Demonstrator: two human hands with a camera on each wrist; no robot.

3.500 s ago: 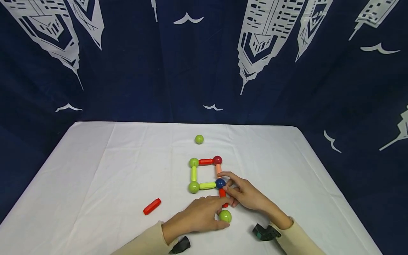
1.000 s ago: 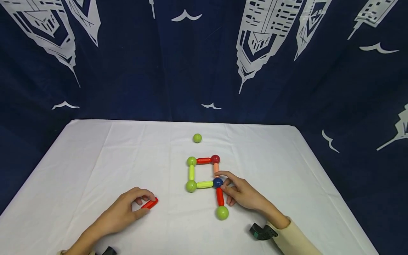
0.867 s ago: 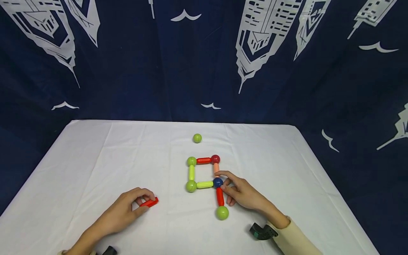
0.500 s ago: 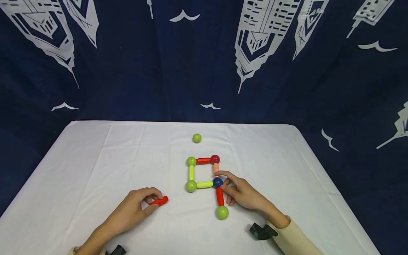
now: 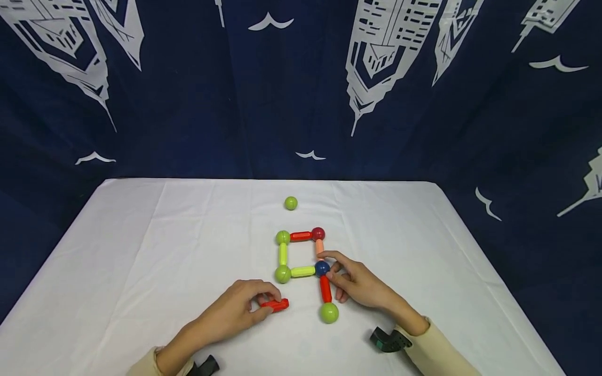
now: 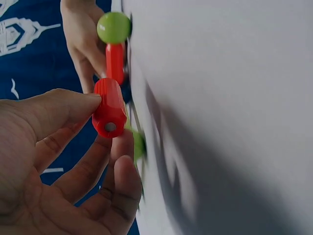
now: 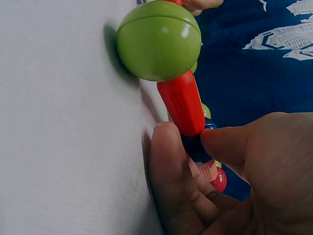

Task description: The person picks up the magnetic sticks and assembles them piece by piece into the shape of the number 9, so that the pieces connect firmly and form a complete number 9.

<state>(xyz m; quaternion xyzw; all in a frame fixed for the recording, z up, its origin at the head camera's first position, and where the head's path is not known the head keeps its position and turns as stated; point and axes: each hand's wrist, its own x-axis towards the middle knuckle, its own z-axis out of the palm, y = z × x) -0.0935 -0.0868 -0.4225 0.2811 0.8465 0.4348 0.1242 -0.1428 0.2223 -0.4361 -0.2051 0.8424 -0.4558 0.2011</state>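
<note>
My left hand point(image 5: 235, 308) pinches a red magnetic rod point(image 5: 281, 305) between thumb and fingers, just off the cloth; a metal dot shows in the rod's near end point(image 6: 110, 126) in the left wrist view. My right hand point(image 5: 364, 284) holds the blue ball point(image 5: 322, 268) at one corner of a square of rods and balls. Two yellow-green rods, a red rod point(image 5: 301, 236) and a peach rod point(image 5: 320, 248) form its sides. Another red rod point(image 5: 325, 289) runs from the blue ball toward the near side, ending in a green ball point(image 5: 329, 313).
A loose green ball point(image 5: 291, 203) lies beyond the square. Everything lies on a white tablecloth point(image 5: 188, 235), and a dark blue patterned curtain point(image 5: 197, 104) hangs behind the table. Each wrist carries a black strapped device point(image 5: 390, 339).
The green ball now sits joined to the near red rod. My left hand left it, picked up the loose red rod at the left and brought it rightward. The right hand stays at the blue ball.
</note>
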